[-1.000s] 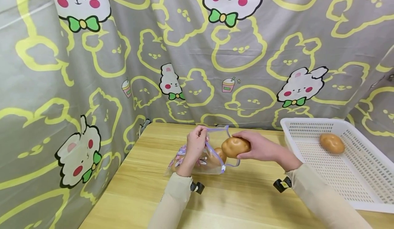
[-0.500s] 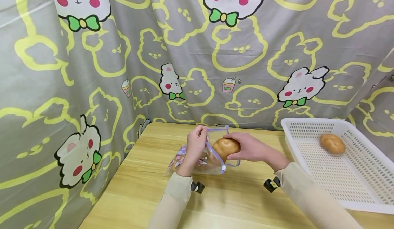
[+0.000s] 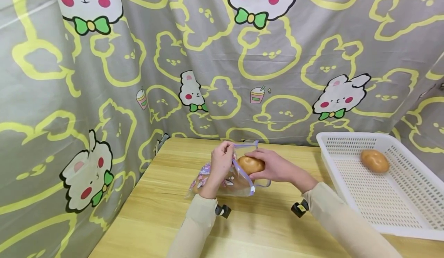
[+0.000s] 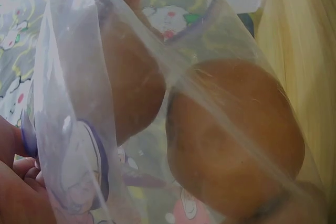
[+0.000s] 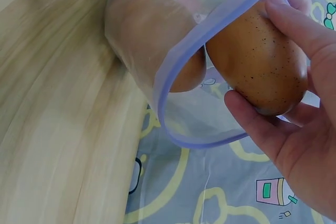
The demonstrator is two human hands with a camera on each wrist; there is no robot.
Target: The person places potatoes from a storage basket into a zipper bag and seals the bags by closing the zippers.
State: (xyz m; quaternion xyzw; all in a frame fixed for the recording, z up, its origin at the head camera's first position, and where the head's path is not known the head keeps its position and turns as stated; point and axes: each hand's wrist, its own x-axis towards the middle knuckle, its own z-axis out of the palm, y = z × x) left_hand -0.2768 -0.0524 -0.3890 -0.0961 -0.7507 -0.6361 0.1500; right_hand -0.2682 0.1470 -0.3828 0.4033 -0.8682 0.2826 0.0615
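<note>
Head view: the left hand [image 3: 222, 162] pinches the purple-edged rim of a clear zip bag [image 3: 227, 181] and holds its mouth up and open above the wooden table [image 3: 156, 208]. Right beside it, the right hand [image 3: 274, 165] has its fingers and thumb curled round a brown potato [image 3: 250, 164], and that potato sits right at the bag's mouth, its left end crossing the purple rim.

Right wrist view, and here it is close up: the speckled potato [image 5: 257, 61] is gripped between thumb below and fingers [image 5: 304, 30] above, pressed against the bag's rim [image 5: 210, 45]. Just beyond the rim, another potato [image 5: 152, 30] already lies inside the bag, close beside the held one; whether they touch I cannot tell.

Left wrist view: through the plastic [image 4: 79, 77] two brown shapes show side by side, and the left hand's fingers [image 4: 16, 182] hold the bag's edge at the lower left.

To the right of the bag, well apart, stands a white perforated basket [image 3: 399, 211] with a single potato [image 3: 374, 161] lying in its far end.
</note>
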